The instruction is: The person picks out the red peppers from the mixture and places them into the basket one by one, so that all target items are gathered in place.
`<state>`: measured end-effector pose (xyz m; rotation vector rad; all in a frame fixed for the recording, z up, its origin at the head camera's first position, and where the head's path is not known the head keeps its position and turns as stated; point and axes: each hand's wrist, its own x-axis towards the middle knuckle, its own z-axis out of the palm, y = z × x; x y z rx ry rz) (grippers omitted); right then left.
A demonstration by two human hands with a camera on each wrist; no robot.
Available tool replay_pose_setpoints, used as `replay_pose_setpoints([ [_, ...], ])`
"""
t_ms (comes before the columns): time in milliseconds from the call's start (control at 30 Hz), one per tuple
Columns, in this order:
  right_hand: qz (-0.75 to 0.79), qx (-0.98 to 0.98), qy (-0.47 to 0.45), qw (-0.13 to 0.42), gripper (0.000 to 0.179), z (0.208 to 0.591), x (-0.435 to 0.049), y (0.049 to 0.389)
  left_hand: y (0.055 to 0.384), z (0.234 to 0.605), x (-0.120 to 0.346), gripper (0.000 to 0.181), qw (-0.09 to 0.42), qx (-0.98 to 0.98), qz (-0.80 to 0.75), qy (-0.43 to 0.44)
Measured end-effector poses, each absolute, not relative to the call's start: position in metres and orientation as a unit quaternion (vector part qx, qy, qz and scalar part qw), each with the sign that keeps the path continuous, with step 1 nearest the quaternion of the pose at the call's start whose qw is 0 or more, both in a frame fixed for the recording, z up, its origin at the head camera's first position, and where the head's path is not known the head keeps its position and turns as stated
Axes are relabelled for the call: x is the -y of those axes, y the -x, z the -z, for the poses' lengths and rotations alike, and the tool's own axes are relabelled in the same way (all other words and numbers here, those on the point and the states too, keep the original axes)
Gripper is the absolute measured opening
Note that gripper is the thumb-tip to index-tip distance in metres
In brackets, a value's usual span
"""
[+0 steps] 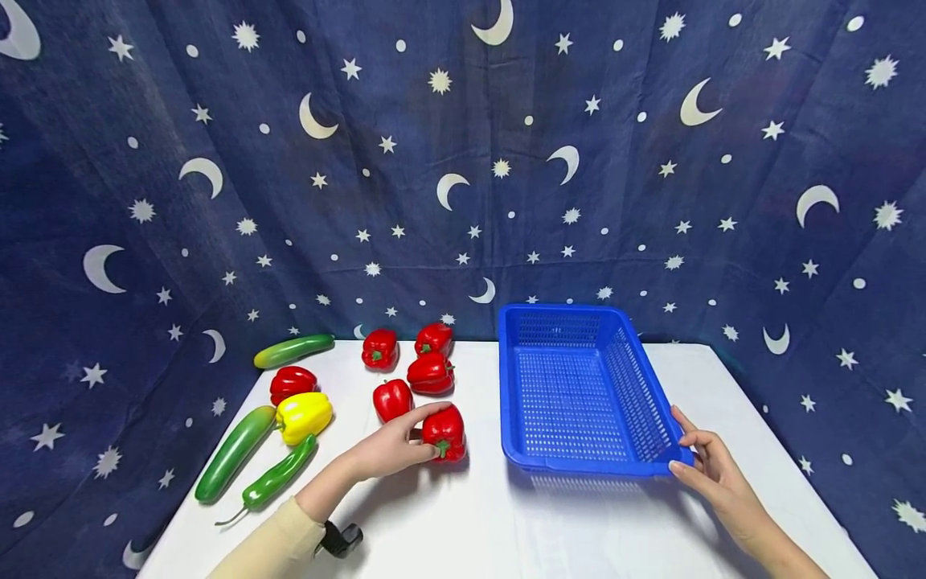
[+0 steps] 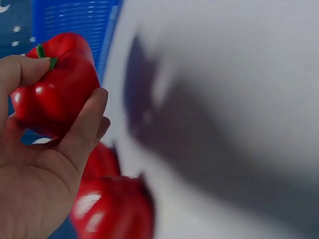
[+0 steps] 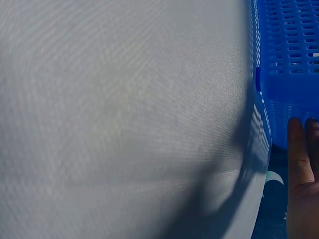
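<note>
My left hand [image 1: 394, 444] grips a red bell pepper [image 1: 444, 433] between thumb and fingers, the thumb beside its green stem. In the left wrist view this same pepper [image 2: 60, 89] sits in the fingers, with more red peppers [image 2: 117, 206] below. At the near right corner of a blue plastic basket [image 1: 564, 465], my right hand [image 1: 716, 478] holds the rim, thumb on the near side and fingers along the right wall. The right wrist view has two fingers [image 3: 299, 154] against the basket's outer side [image 3: 284, 89]. No produce shows inside the basket.
Left of the basket lie more red peppers [image 1: 431, 374]. Farther left are a yellow pepper [image 1: 304, 416], another red pepper [image 1: 292, 386], a long green chili pepper [image 1: 280, 474] and two cucumbers [image 1: 237, 454]. A star-patterned curtain [image 1: 463, 161] hangs behind the white table [image 1: 477, 531].
</note>
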<state>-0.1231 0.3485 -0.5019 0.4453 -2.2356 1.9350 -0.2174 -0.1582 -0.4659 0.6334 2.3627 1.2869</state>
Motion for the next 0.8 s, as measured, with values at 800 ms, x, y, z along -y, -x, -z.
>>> replay_pose_setpoints([
  [800, -0.680, 0.712, -0.168, 0.053, 0.027, 0.504, -0.352, 0.123, 0.267, 0.367, 0.083, 0.071, 0.162, -0.790, -0.521, -0.279],
])
